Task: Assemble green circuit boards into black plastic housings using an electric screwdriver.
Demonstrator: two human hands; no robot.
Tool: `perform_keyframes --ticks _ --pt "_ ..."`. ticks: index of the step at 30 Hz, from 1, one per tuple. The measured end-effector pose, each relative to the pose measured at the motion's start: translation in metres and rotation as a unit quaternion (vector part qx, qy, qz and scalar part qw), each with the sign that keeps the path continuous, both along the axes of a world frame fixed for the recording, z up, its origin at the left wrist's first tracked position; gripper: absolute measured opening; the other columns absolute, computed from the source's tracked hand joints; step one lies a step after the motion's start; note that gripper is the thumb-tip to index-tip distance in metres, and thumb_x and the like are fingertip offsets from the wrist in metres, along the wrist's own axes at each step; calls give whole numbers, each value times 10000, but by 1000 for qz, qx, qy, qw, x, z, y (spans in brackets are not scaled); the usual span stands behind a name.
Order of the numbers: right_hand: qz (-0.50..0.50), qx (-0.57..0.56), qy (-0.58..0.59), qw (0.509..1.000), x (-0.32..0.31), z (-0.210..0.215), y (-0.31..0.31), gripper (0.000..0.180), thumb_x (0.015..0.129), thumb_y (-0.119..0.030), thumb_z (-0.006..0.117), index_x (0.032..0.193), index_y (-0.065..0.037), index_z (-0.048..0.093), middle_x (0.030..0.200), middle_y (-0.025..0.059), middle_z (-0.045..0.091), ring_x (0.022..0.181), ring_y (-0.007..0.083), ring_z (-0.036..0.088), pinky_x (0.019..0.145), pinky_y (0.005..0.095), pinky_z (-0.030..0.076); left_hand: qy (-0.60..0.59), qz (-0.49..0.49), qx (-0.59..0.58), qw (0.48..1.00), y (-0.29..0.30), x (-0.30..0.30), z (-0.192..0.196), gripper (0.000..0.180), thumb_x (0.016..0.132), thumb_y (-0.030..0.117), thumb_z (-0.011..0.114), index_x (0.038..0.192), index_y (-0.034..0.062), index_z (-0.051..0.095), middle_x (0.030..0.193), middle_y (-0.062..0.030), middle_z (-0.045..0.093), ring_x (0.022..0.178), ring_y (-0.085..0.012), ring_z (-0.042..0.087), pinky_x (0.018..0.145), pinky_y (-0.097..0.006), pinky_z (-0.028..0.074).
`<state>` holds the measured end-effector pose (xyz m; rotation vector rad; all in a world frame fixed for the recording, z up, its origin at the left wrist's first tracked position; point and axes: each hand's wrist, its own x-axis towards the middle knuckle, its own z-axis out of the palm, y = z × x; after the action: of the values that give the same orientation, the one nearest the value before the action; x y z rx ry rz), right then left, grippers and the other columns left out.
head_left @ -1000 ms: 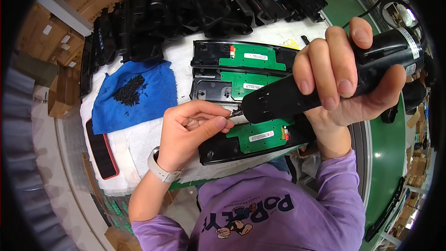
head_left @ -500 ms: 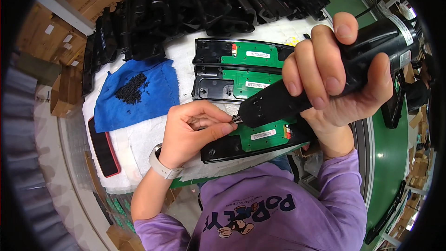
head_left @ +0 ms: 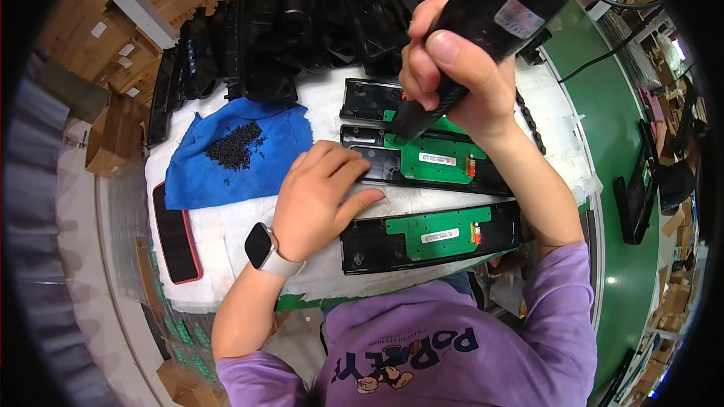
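Observation:
My right hand [head_left: 464,68] is wrapped round a black electric screwdriver [head_left: 520,7]. The screwdriver's nose points down at the left corner of the green circuit board [head_left: 422,173] in the middle black plastic panel [head_left: 381,169]; its bit is hidden. My left hand [head_left: 320,188] rests with its fingertips on the left end of that panel, thumb apart, with nothing seen in it. Nearest me lies another black panel [head_left: 366,256] with a green board [head_left: 418,249]. A third black panel [head_left: 362,98] sits behind, its board partly covered by my right hand and the screwdriver.
A pile of small black screws [head_left: 235,147] lies on a blue cloth [head_left: 196,188] to the left, beside a red-edged phone [head_left: 177,249]. Many black plastic parts [head_left: 302,30] are stacked at the back. Beyond the table's right side runs a green surface [head_left: 630,286] with another panel [head_left: 637,203].
The screwdriver has moved from the near panel back to the middle one, now more upright. My left hand has left its pinch at the screwdriver's tip and opened over the middle panel's left end.

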<state>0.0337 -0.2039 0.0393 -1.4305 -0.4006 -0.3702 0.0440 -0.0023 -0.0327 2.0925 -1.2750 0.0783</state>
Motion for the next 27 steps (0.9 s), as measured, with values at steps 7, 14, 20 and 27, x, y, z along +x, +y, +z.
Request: perform_keyframes --ticks 7,14,20,27 --pt "31 37 14 999 7 -6 4 261 792 -219 541 924 -8 464 516 48 417 388 130 384 398 263 334 -5 -11 2 1000 0 0 -1 244 678 133 699 870 0 628 906 -115 590 866 -282 531 740 -347 459" --pt "20 4 7 1000 9 -3 7 256 799 -216 541 921 -5 461 514 49 417 382 131 381 399 266 336 -2 -10 -11 1000 -1 0 -4 213 674 93 688 855 -2 627 887 -117 593 851 -286 533 733 -348 458" --pt "13 -20 16 1000 13 0 11 216 781 -175 548 844 12 462 492 58 428 377 134 414 382 239 336 10 -11 -17 1000 -2 0 -6 181 676 71 678 839 7 631 880 -115 596 837 -280 536 724 -347 458" --pt "48 -16 7 999 18 -2 19 183 737 -119 664 628 -22 555 480 -3 499 406 50 457 385 202 344 19 0 -18 1000 -3 -1 -6 152 668 57 680 804 3 638 876 -108 595 828 -272 538 718 -342 458"
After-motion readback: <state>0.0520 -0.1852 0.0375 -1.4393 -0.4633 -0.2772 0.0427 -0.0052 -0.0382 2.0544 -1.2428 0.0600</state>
